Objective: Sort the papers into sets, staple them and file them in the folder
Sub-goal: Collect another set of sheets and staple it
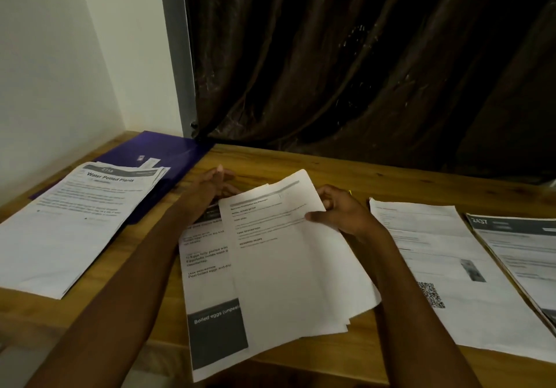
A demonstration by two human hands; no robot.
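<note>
the right hand (343, 211) pinches a loose sheaf of papers (288, 255) at its right edge, mid-table over the boiled eggs sheet (207, 282). the left hand (210, 187) hovers with fingers straight. the purple folder (168, 150) lies far left under a stack (75, 222).

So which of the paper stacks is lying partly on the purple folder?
The far-left stack headed "Water Potted Plants": its top edge overlaps the purple folder. The other stacks lie on bare wood.

Wooden table (301, 159) with a pale grain, dark brown curtain (361, 56) hanging in folds behind it, white wall (60, 56) at left, grey frame strip (176, 41) between wall and curtain
</note>
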